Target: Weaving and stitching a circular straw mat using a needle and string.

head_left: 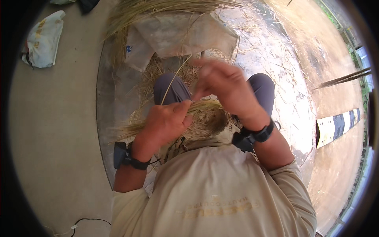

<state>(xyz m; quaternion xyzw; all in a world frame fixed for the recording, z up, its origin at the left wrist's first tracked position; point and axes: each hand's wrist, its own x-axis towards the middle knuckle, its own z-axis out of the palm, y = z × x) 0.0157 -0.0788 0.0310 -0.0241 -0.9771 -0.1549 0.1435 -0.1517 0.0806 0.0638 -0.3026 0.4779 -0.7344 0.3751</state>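
A shallow basket (209, 125) woven from pale straw sits in my lap, its hollow facing up. My left hand (167, 120) is closed on the straw at the basket's left rim, thumb and forefinger pressed together. Loose straw ends (128, 131) stick out to the left beneath it. One long straw strand (173, 81) rises from this hand and leans to the right. Above the rim, my right hand (227, 85) is blurred by motion, with one digit reaching down to the left fingertips. Whether it grips a strand cannot be made out.
Beyond my knees, a bundle of long straw (169, 7) lies over a translucent plastic sheet (185, 33). Straw scraps litter the grey mat (290, 98). A white sack (45, 39) is at far left, a cable (90, 219) at lower left, and a striped black-and-white barrier (337, 127) at right.
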